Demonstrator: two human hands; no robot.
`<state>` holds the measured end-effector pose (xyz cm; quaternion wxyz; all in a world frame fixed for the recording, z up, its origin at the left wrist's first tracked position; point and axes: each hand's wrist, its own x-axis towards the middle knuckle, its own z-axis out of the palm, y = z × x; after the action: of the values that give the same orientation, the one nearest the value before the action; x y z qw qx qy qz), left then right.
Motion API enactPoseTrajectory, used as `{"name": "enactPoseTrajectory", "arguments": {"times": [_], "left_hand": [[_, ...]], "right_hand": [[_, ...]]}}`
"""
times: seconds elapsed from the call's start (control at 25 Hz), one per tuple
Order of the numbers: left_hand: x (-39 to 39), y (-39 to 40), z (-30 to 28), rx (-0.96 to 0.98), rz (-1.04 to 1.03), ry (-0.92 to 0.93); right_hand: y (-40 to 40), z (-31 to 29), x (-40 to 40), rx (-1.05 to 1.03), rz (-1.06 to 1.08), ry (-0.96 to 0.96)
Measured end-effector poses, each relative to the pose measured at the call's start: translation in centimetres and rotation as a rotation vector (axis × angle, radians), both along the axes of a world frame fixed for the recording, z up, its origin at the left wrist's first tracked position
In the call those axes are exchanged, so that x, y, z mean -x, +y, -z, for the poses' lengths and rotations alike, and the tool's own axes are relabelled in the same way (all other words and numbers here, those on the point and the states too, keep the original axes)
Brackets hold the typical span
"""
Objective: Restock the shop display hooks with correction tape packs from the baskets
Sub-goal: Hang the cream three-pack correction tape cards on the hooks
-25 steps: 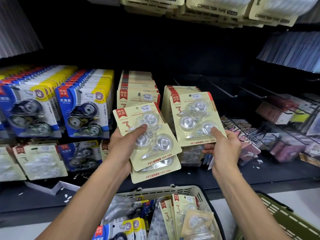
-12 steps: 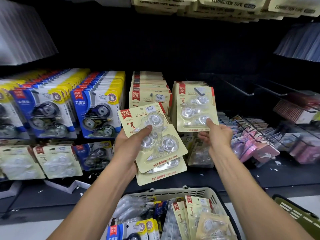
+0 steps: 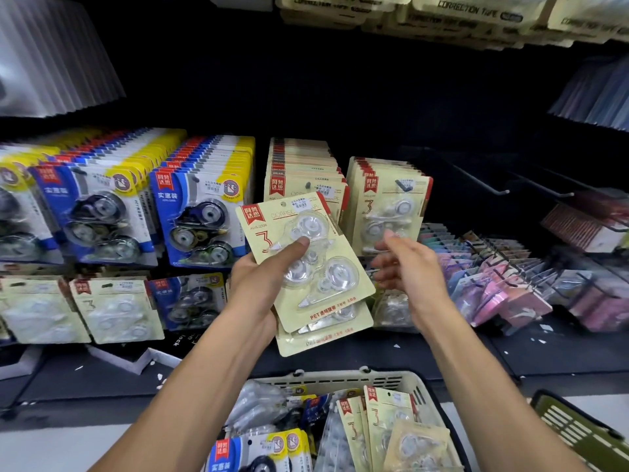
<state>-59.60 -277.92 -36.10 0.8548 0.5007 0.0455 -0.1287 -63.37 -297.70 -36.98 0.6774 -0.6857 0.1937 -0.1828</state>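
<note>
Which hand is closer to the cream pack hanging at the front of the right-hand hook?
The right hand. It hovers open just below the hanging pack, empty. The left hand is farther to the left, gripping a stack of cream packs.

Left hand (image 3: 258,284) grips stacked cream packs (image 3: 306,267); right hand (image 3: 408,264) hangs loose-fingered before hung packs (image 3: 388,206), above basket (image 3: 340,379).

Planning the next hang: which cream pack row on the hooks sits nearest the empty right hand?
The right-hand cream row, directly behind the right hand; the other hangs farther left.
</note>
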Motion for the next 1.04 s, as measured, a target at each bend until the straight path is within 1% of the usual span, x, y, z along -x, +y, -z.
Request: {"name": "enactPoseTrajectory", "arguments": {"times": [0.04,0.08,0.12,0.2,0.32,0.4,0.44,0.56,0.6,0.68,0.76,0.84,0.96,1.04], "left_hand": [[0.1,-0.1,-0.1,0.013,0.000,-0.003],[0.3,-0.3,-0.1,0.023,0.000,-0.005],[0.5,-0.4,-0.2,0.028,0.005,-0.008],[0.9,-0.6,-0.3,0.026,0.039,-0.017],[1.8,-0.8,-0.7,0.031,0.162,-0.035],[2.2,-1.0,-0.7,0.031,0.236,-0.044],[2.3,-1.2,-0.6,0.024,0.242,-0.044],[2.3,-1.3,-0.2,-0.013,0.160,-0.033],[2.1,-1.2,-0.1,-0.025,0.125,-0.032],[1.8,-1.0,0.0,-0.041,0.065,-0.034],[1.5,-0.7,-0.1,-0.027,0.017,-0.035],[1.3,-0.6,-0.2,-0.020,-0.005,-0.052],[1.3,-0.8,-0.3,-0.028,-0.002,-0.061],[1.5,-1.0,-0.3,-0.033,0.014,-0.057]], "right_hand": [[0.8,-0.5,0.7,0.084,-0.126,-0.003],[1.5,-0.8,1.4,0.132,-0.247,0.008],[2.0,-0.8,2.0,0.144,-0.315,0.031],[2.1,-0.8,2.7,0.082,-0.311,0.049],[1.9,-0.7,3.5,-0.116,-0.295,0.006],[1.2,-0.6,3.7,-0.183,-0.196,-0.036],[0.7,-0.4,3.6,-0.221,-0.130,-0.061],[-1.5,-0.1,3.6,-0.321,0.111,-0.116],[-2.4,0.1,3.7,-0.311,0.196,-0.116],[-4.4,0.7,3.9,-0.217,0.319,-0.081],[-5.6,1.1,4.0,-0.146,0.354,-0.048],[-5.9,1.2,4.0,-0.132,0.333,-0.045],[-5.7,1.0,4.1,-0.092,0.340,-0.039],[-5.7,1.1,4.0,-0.084,0.401,-0.043]]}}
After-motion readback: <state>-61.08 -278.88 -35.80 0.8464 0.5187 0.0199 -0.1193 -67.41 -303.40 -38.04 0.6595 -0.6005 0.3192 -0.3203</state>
